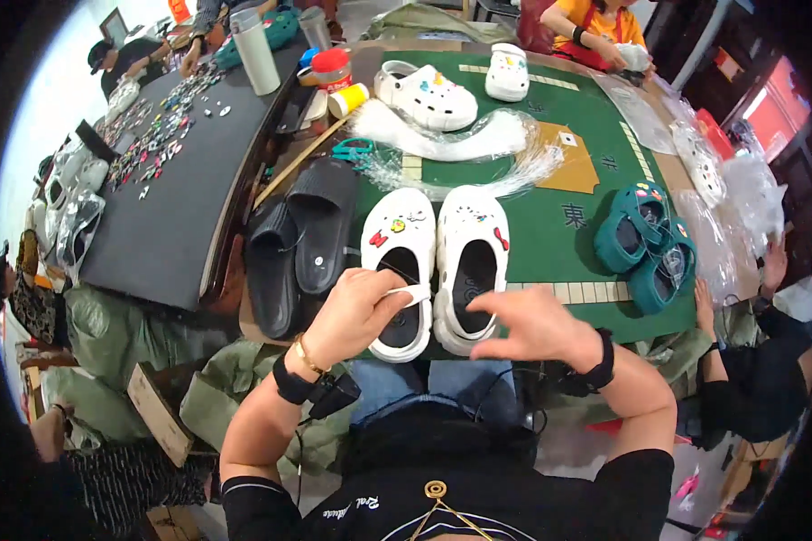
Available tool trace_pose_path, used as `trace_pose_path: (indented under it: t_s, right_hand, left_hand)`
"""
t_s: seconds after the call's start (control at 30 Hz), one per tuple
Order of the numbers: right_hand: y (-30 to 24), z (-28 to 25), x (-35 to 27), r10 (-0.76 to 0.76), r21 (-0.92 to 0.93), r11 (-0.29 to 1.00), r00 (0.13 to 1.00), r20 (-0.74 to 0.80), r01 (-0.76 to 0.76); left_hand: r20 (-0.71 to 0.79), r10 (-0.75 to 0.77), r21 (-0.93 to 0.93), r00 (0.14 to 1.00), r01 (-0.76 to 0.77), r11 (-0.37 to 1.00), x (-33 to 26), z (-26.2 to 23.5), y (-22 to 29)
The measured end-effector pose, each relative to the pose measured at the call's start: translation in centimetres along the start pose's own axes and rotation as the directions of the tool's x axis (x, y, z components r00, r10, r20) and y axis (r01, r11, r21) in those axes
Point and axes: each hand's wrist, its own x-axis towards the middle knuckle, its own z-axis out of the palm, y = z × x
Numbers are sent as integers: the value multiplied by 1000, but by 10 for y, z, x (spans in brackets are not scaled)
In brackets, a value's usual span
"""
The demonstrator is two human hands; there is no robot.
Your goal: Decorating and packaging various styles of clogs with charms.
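Note:
A pair of white clogs stands side by side before me, toes away, with small coloured charms and red bows on the uppers. My left hand (356, 311) is closed on the heel strap of the left clog (397, 206), pinching it between thumb and fingers. Beside the heel of the right clog (471, 203), my right hand (537, 323) holds nothing, its thumb and forefinger apart. Whether its fingertips touch the clog, I cannot tell. Clear strands in two bundles (438, 142) lie beyond the toes.
Black slides (320, 212) lie left of the clogs, teal clogs (645, 230) right. At the back are white clogs (433, 97), a red-lidded jar (331, 68) and a yellow cup (347, 101). Loose charms (153, 135) cover part of the left table. Co-workers sit around.

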Motion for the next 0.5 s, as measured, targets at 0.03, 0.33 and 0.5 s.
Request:
trace_pose_path:
  t_s: [0.03,0.33,0.5]
  right_hand:
    - [-2,7,-3,5,-22,1000,997,77,-3]
    - [7,-10,18,252,345,906,968,23,-244]
    - [5,-22,19,416,456,844,881,-225,-282]
  left_hand:
    - [1,-23,-13,1000,23,1000,0,0,5]
    - [-1,-173,-100,985,172,980,-14,2,2]
    - [-88,49,33,995,-46,998,-7,-1,-1]
